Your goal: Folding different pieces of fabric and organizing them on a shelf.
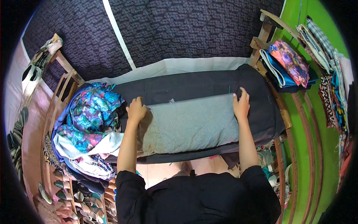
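A folded grey cloth with a fine check [195, 121] lies lengthwise on a dark cloth-covered bench [164, 85] in front of me. At its far left corner is my left hand [136, 109], palm down, fingers slightly bent and apart. My right hand [241, 105] rests at the far right corner, its thumb on the cloth's edge and the fingers spread beyond it. Neither hand visibly grips the fabric. A brownish section of the cloth shows beside my left forearm.
Left on the bench, a heap of blue floral cloth [91, 114] sits by a wooden armrest [61, 84]. A folded floral stack [289, 63] lies on the right armrest. Shoes [84, 205] fill a rack at lower left. Dark patterned curtain [194, 30] hangs behind; more fabrics [328, 82] hang right.
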`<state>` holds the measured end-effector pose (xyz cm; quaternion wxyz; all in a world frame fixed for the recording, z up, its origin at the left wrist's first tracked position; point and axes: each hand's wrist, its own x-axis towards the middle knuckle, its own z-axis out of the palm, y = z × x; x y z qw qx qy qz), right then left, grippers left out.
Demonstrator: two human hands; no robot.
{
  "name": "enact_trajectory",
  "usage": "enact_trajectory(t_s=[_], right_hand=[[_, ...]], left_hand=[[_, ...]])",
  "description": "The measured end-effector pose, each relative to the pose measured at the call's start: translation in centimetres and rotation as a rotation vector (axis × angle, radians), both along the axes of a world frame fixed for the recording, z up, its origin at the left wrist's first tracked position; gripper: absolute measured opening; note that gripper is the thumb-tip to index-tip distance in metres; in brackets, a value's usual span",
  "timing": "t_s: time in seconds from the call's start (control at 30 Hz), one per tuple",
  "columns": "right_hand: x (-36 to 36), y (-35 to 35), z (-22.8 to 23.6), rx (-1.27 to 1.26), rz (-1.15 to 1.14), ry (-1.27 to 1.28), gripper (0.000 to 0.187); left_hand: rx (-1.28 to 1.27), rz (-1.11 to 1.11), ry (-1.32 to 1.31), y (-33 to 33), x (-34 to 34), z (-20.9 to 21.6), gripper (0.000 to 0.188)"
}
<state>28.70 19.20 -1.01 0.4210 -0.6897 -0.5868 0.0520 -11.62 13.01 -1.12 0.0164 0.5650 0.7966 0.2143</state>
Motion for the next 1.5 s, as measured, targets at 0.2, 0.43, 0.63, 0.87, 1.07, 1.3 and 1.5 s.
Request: enact_trajectory(t_s=[0.2,0.43,0.63,0.87,1.07,1.3,1.5], right_hand=[[-1.3,-5.1,0.1,0.097,0.283,0.111,0.025],[0.8,-12.9,-2.0,-0.518,0.54,0.496,0.018],[2.7,-15.7,-2.8,-0.833,0.703,0.489,0.031],[-1.8,-16.6,-3.5,-0.973,0.665,0.664,0.044],[-5.2,-17.4,-7.6,-0.878,0.709,1.8,0.037],[-7.0,-15.9,-3.2,-0.325,0.365,1.999,0.04],[-2.6,-9.5,4.8,-0.115,0.73,1.899,0.028]], left_hand=[[-0.15,-0.466,-0.152,4.3,2.9,-1.7,0.05],[-0.507,-0.679,0.01,8.4,9.8,-2.9,0.08],[-0.472,-0.841,-0.402,10.3,10.5,-4.5,0.056],[-0.597,-0.794,-0.624,10.1,10.7,-3.1,0.039],[-0.681,-0.717,-0.492,10.2,10.8,-3.7,0.052],[-0.562,-0.57,-0.805,6.2,10.6,0.9,0.024],[-0.212,-0.791,-1.591,3.2,10.6,7.7,0.024]])
